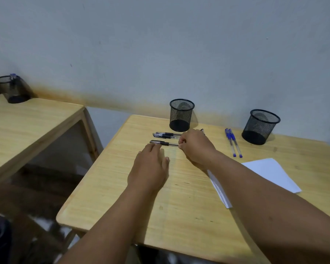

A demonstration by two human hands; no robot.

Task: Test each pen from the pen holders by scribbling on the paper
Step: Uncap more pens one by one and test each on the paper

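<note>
- Two mesh pen holders upright on tabletop, nothing seen inside.
- Right hand pinched black pen; left hand flat, fingers relaxed.
- Two blue pens beside paper.

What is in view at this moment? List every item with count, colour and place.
Black pens: three, black and clear, lying on the desk in front of the left holder; the nearest one is pinched at its end by the right hand.
Blue pens: two, side by side between the holders.
Holders: two, black mesh, at the desk's back edge, the other at right.
Paper: white, on the desk's right side, partly under the right forearm.
Desk: one, light wood.
Side table: one, light wood, left, with another holder.
Left hand: flat on the desk.
Right hand: pinching the pen.
</note>
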